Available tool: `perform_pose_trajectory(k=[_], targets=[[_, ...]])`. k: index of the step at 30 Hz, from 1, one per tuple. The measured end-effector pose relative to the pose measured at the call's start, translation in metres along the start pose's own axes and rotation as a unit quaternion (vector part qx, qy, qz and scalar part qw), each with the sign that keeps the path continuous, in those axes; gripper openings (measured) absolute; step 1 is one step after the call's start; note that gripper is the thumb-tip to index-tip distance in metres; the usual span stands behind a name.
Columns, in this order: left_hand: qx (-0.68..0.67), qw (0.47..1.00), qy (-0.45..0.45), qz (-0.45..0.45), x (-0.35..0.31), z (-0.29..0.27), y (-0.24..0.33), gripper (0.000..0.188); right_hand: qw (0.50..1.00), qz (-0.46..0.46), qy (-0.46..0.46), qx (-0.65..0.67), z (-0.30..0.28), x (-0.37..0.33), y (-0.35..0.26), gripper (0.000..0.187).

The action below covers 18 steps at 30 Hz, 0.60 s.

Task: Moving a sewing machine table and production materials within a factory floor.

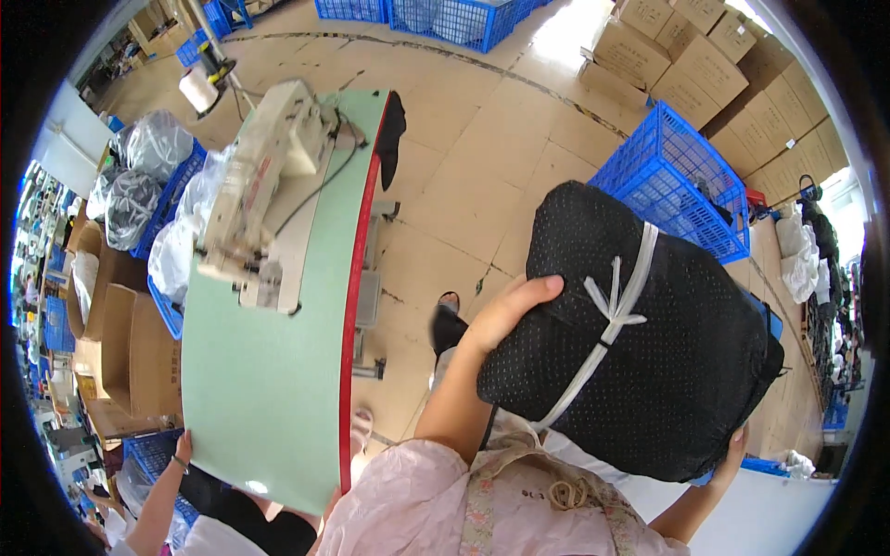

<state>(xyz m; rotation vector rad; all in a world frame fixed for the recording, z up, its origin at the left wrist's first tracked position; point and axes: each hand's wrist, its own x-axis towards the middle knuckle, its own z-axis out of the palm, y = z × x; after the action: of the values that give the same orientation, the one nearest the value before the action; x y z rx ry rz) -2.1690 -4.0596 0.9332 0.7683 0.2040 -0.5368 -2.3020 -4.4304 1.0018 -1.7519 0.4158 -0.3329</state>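
A big bundle of black perforated fabric [677, 361] is held up in front of my body, tied round with a white strip [616, 326] knotted on its upper face. My left hand [519, 304] grips its left side, thumb on top and the other fingers hidden beneath. At the lower right edge my right hand [735, 451] supports it, with most of its fingers out of sight under the bundle.
To the left stands a green-topped table [269, 389] with a red edge and a sewing machine [269, 176]. A co-worker's hand [183, 448] touches its near left edge. A blue crate [681, 181] sits beyond the bundle, near stacked cardboard boxes [700, 79].
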Motion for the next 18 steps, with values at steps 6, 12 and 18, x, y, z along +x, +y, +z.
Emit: perform_pose_trajectory(k=[6, 12, 18], targets=[[0.05, 0.999, 0.002, 0.021, 0.152, -0.02, 0.127, 0.055, 0.998, -0.034, -0.034, 0.037, 0.118, 0.184, -0.013, 0.076], [0.043, 0.995, 0.09, 0.0, 0.298, -0.055, 0.279, 0.058, 0.997, -0.021, -0.057, -0.055, 0.237, 0.378, -0.011, 0.07], [0.085, 0.993, 0.07, 0.048, 0.379, -0.056, 0.403, 0.056, 0.993, -0.012, -0.106, -0.057, 0.335, 0.476, -0.053, 0.076]])
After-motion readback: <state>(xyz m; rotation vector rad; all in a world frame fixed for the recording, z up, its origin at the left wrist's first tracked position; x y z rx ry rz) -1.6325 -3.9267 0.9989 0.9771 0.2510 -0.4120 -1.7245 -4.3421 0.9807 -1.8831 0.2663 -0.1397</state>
